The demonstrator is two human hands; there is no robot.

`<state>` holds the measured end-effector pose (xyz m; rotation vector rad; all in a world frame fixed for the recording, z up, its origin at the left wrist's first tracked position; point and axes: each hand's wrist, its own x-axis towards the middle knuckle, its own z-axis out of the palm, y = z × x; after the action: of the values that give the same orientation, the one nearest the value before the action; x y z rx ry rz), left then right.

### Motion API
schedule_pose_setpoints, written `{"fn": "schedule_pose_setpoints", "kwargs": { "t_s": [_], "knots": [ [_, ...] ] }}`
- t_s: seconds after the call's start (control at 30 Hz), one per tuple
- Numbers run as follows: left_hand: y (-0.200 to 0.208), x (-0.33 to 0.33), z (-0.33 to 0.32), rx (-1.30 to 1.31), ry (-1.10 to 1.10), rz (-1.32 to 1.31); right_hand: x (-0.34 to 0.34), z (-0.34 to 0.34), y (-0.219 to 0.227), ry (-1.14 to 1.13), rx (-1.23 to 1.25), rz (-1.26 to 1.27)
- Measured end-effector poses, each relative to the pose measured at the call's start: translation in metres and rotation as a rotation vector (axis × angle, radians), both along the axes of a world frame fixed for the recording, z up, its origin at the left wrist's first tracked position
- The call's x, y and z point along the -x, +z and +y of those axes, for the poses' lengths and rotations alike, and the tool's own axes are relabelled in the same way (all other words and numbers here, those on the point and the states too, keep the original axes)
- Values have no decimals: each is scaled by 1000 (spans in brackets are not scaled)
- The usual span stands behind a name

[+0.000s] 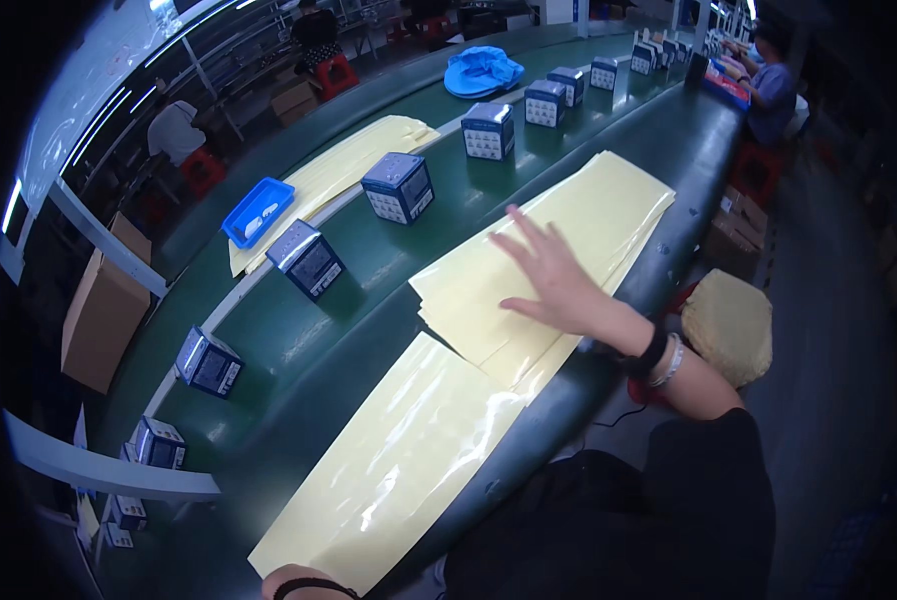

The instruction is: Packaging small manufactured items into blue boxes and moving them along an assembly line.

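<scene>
My right hand [554, 278] is stretched out with its fingers spread, over a stack of pale yellow glossy sheets [609, 205]. Nothing is held in it; whether the palm touches the top sheet I cannot tell. A further long yellow sheet [399, 450] lies nearer to me, its far end meeting the stack's near edge, and glare streaks its surface. At this sheet's near corner, on the lower edge of the picture, is my left hand [294, 576], mostly cut off, its fingers hidden. A dark band crosses each wrist.
Beyond the sheets, blue printed boxes [399, 188] stand in a row along the green conveyor [269, 420]. Across it lie more yellow sheets [369, 150], a blue tray [259, 212] and a blue cap [483, 72]. A padded stool [729, 325] stands at right. A co-worker [772, 85] sits far right.
</scene>
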<state>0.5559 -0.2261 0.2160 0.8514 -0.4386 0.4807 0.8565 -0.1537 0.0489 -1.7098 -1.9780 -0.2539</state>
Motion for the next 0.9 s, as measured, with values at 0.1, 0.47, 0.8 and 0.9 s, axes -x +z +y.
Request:
{"fn": "schedule_pose_setpoints", "kwargs": {
  "t_s": [0.1, 0.47, 0.8, 0.9],
  "knots": [
    [-9, -7, 9, -122, 79, 69, -54, -65, -30, -435, -196, 51],
    [-7, -93, -50, -688, 691, 582, -129, -136, -283, -1198, -181, 402],
    [-93, -134, -14, -743, 282, 732, -60, -64, -209, -974, 239, 1237],
    [-129, -145, -4, -812, 344, 810, -65, -63, -218, -924, 298, 1466]
  ]
}}
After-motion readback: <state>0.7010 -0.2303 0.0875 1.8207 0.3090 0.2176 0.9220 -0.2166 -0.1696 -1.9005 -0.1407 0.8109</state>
